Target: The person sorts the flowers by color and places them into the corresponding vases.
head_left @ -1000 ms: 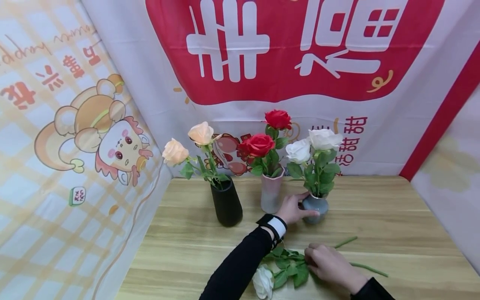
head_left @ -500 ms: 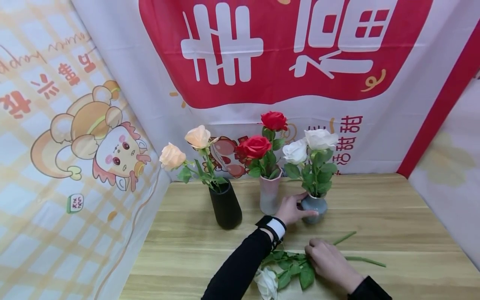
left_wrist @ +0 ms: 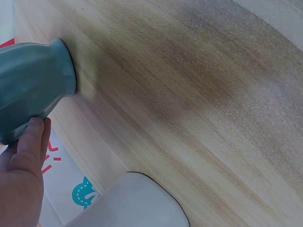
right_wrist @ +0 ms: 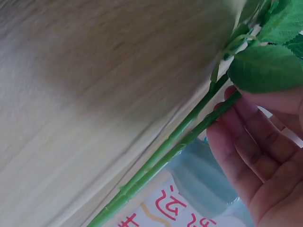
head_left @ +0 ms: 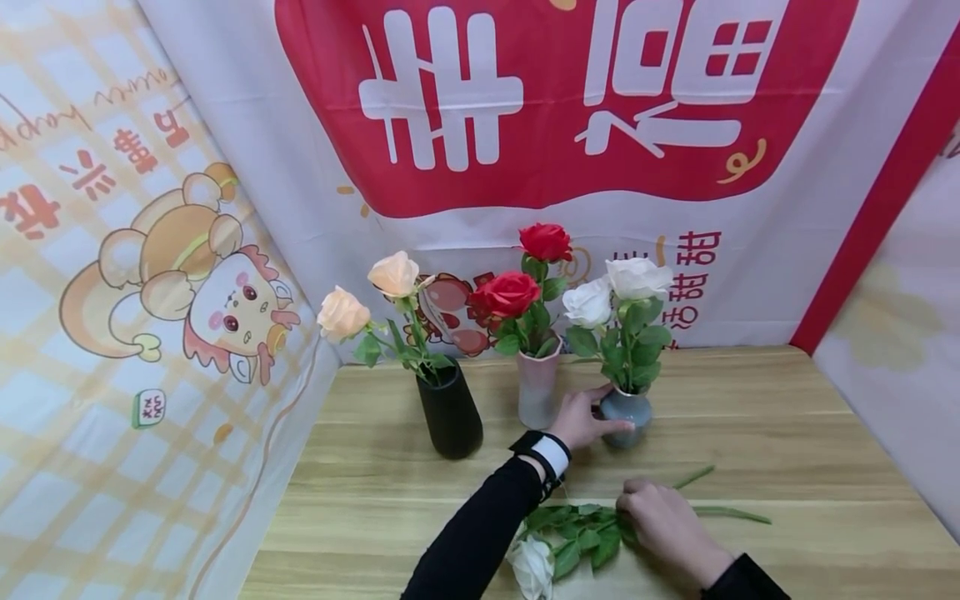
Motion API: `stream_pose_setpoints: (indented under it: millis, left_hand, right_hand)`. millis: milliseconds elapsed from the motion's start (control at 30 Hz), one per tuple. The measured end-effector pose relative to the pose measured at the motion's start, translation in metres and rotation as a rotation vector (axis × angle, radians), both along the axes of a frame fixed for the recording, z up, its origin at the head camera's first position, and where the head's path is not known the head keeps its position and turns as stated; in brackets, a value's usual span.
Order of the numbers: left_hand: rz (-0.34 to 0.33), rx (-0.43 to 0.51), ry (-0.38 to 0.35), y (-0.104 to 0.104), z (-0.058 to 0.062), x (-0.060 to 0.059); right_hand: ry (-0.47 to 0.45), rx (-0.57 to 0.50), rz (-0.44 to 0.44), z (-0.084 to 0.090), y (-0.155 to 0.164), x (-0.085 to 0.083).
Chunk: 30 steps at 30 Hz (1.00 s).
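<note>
My left hand (head_left: 583,422) grips the side of a small blue-grey vase (head_left: 628,417) with its thumb and fingers; two white roses (head_left: 639,278) stand in it. In the left wrist view, fingertips (left_wrist: 38,125) press against the vase wall (left_wrist: 33,85). Lower down, my right hand (head_left: 667,527) pinches a green rose stem (right_wrist: 189,135) by its leaves, while a second stem (right_wrist: 175,132) runs alongside. A white rose head (head_left: 532,568) with green leaves (head_left: 577,533) lies left of this hand, partly behind the left sleeve. The stem ends (head_left: 735,513) point right.
A black vase (head_left: 450,412) with two peach roses (head_left: 393,275) stands at the left. Between it and the blue-grey vase is a pink-and-white vase (head_left: 537,396) with two red roses (head_left: 508,294). Printed cloth walls (head_left: 420,225) enclose the wooden table (head_left: 360,500).
The head view has shifted slightly. My right hand has moved a little to the right along the stems, with the leaves shifting beside it. The left hand keeps its grip on the vase.
</note>
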<state>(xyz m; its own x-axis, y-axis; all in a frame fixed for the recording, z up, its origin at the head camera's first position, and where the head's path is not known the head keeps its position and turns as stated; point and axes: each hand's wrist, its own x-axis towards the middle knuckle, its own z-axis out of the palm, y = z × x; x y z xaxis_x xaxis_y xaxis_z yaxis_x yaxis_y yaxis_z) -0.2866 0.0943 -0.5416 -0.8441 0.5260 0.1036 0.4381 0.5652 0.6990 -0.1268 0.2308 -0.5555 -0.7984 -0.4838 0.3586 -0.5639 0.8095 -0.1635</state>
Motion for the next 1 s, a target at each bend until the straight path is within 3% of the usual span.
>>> stream_pose_setpoints:
  millis: [233, 533, 633, 833, 1000]
  left_hand:
    - [0.028, 0.002, -0.054, 0.001, 0.004, -0.002]
    - [0.013, 0.007, -0.053, 0.002, 0.005, 0.0]
    - [0.011, 0.009, -0.051, 0.001, 0.003, 0.0]
    - [0.014, 0.009, -0.062, 0.0, 0.002, 0.001]
    - [0.014, 0.01, -0.078, 0.001, 0.003, 0.001]
  right_hand:
    - [-0.048, -0.009, -0.036, 0.012, 0.01, -0.003]
    - [-0.003, -0.04, -0.041, 0.035, 0.025, 0.001]
    - [0.041, -0.05, -0.045, 0.044, 0.03, 0.002]
    - [0.221, -0.109, -0.009, 0.057, 0.042, 0.001]
    - [0.283, -0.167, 0.011, 0.068, 0.048, 0.0]
